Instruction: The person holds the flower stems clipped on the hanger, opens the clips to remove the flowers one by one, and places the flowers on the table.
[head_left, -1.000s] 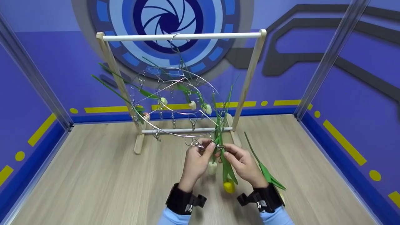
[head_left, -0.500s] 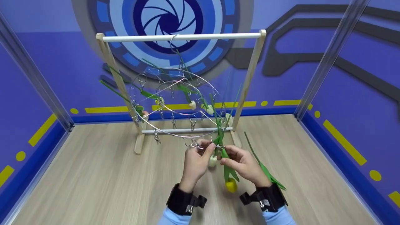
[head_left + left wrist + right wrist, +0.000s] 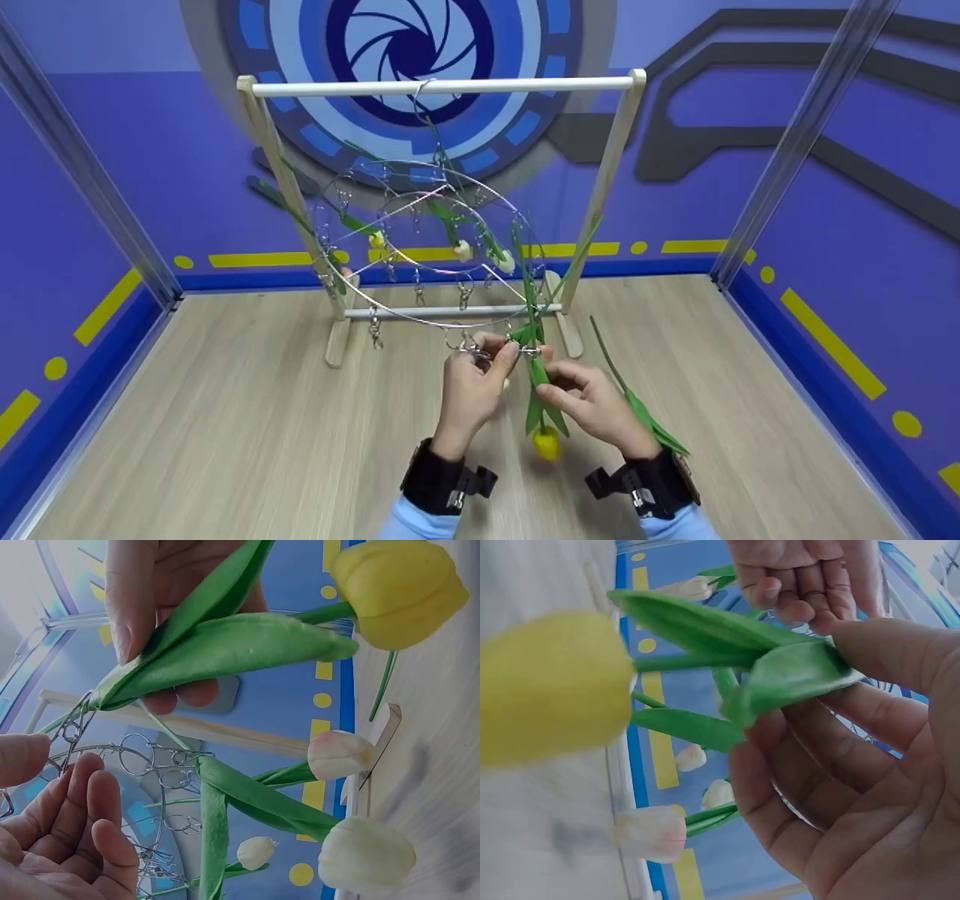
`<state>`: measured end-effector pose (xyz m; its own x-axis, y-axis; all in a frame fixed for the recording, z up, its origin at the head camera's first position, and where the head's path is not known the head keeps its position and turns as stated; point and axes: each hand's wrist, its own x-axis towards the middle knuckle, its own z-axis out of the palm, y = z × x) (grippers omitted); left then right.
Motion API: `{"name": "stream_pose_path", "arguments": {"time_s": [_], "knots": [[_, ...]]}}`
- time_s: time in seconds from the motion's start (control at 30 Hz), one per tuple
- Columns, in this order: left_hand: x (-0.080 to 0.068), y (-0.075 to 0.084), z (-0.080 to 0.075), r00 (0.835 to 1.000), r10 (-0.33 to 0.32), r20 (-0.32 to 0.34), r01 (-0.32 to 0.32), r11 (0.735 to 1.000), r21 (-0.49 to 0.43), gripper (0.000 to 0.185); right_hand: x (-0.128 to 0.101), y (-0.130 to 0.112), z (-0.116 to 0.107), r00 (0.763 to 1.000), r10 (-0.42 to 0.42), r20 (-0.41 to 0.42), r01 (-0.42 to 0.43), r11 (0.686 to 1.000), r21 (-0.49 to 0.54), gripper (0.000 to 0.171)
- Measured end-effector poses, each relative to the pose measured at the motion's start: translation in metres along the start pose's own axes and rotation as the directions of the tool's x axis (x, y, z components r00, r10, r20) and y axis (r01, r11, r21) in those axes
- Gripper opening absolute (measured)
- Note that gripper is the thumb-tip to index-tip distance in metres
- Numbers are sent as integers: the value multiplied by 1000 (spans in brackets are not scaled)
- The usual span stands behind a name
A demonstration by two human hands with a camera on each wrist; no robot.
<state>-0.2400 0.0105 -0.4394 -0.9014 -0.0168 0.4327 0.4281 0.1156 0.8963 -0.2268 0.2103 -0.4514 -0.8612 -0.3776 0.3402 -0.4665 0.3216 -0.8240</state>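
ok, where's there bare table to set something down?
Biggest: the table patch between the left wall, the rack's left foot and the left hand. Also a strip between the loose stem and right wall. Crowded: between the left hand and right hand, with a clip and the yellow tulip.
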Motion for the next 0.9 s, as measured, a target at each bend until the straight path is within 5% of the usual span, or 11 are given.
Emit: {"name": "stream_pose_path", "arguments": {"time_s": [0.4, 0.9], "knots": [[0, 1, -1, 1000, 12, 7, -12, 1000, -14, 13, -2, 2, 8, 964, -181, -195, 164, 981, -101, 12], [0, -1, -1, 1000, 1, 24, 0, 999, -41, 15, 0, 3, 13, 960, -147, -239, 135, 989, -67, 9]]}}
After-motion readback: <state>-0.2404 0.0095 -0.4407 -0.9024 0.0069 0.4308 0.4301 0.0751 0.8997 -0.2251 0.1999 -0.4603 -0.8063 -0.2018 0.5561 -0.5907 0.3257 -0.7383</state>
